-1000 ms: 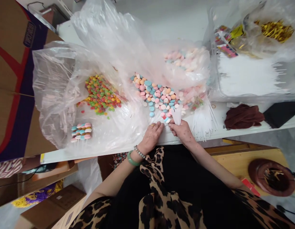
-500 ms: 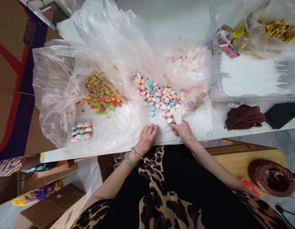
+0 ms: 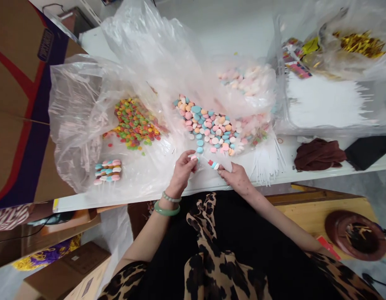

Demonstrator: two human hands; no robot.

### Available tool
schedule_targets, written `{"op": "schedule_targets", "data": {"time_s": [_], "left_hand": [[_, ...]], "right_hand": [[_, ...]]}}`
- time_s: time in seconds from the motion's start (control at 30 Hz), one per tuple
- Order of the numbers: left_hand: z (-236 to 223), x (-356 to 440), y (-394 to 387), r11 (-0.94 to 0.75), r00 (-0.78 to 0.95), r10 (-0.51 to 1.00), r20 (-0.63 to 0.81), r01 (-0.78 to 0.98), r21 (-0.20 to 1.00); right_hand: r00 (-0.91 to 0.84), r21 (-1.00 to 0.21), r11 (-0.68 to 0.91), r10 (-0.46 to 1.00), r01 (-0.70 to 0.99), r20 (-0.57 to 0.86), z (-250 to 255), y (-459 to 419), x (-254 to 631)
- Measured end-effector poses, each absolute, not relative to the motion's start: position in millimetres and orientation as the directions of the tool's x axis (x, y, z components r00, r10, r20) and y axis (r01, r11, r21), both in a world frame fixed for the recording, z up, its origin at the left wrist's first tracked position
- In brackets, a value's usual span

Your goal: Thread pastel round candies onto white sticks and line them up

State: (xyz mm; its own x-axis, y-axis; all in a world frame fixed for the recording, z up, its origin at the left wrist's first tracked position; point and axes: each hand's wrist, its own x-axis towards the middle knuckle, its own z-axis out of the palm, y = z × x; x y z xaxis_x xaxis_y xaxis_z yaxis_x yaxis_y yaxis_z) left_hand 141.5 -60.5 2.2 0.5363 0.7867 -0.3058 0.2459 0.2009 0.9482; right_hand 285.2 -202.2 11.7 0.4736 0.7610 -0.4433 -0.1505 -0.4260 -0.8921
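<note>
My left hand [image 3: 182, 170] pinches a pink and white candy [image 3: 193, 158] between thumb and fingers, just in front of the candy pile. My right hand [image 3: 238, 178] grips a candy skewer [image 3: 213, 164], its red, blue and white pieces pointing left. White plastic sticks [image 3: 226, 161] also show in that hand, partly hidden by the fingers. Beyond both hands, pink, blue, orange and white candies [image 3: 211, 125] spill over clear plastic. Several candy skewers [image 3: 108, 171] lie side by side at the left, and loose white sticks [image 3: 267, 160] fan out at the right.
Red, green and yellow ring candies [image 3: 136, 123] lie on the plastic bag [image 3: 80, 96] at the left. A clear bin [image 3: 282, 104] of white sticks stands at the back right, near a brown cloth [image 3: 320, 154]. A large cardboard box [image 3: 14, 100] borders the left side.
My left hand has lifted from the table edge, moved slightly forward and left, and now holds a candy. My right hand has turned the skewer and sticks lower and shifted slightly left.
</note>
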Motion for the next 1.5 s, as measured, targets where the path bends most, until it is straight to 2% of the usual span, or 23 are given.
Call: {"op": "schedule_targets", "data": {"time_s": [0.07, 0.17, 0.27, 0.6, 0.8, 0.97, 1.13, 1.23, 1.37, 1.43, 1.5], "left_hand": [[13, 143, -56, 0.499, 0.581, 0.686, -0.439, 0.065, 0.864], [24, 142, -53, 0.662, 0.629, 0.605, -0.489, -0.054, 0.748], [25, 142, -56, 0.686, 0.645, 0.589, -0.487, -0.08, 0.723], [21, 146, -60, 0.655, 0.655, 0.602, -0.456, -0.08, 0.752], [18, 147, -69, 0.533, 0.602, 0.668, -0.438, 0.024, 0.846], [7, 151, -84, 0.233, 0.56, 0.777, -0.288, 0.17, 0.958], [-2, 156, -93, -0.07, 0.562, 0.814, -0.147, 0.346, 0.936], [-6, 161, -96, -0.094, 0.576, 0.802, -0.158, 0.383, 0.919], [-6, 165, -98, -0.035, 0.564, 0.8, -0.202, 0.38, 0.924], [1, 161, -97, -0.02, 0.584, 0.782, -0.22, 0.375, 0.927], [10, 152, -92, -0.043, 0.602, 0.771, -0.206, 0.372, 0.927]], "right_hand": [[0.47, -0.918, -0.397, 0.806, -0.023, -0.36, 15, -205, 280], [0.463, -0.934, -0.356, 0.834, 0.036, -0.3, 18, -205, 275], [0.472, -0.942, -0.333, 0.839, 0.047, -0.273, 19, -203, 275], [0.469, -0.93, -0.35, 0.843, 0.109, -0.262, 17, -203, 278], [0.457, -0.886, -0.391, 0.854, 0.25, -0.248, 21, -200, 280], [0.445, -0.866, -0.395, 0.863, 0.305, -0.237, 21, -196, 277], [0.453, -0.865, -0.389, 0.864, 0.317, -0.223, 14, -192, 273], [0.468, -0.863, -0.39, 0.858, 0.322, -0.213, 10, -184, 272], [0.521, -0.862, -0.401, 0.831, 0.312, -0.198, 4, -169, 271], [0.519, -0.876, -0.42, 0.817, 0.237, -0.251, 1, -166, 271], [0.49, -0.891, -0.447, 0.796, 0.082, -0.355, -1, -167, 272]]}}
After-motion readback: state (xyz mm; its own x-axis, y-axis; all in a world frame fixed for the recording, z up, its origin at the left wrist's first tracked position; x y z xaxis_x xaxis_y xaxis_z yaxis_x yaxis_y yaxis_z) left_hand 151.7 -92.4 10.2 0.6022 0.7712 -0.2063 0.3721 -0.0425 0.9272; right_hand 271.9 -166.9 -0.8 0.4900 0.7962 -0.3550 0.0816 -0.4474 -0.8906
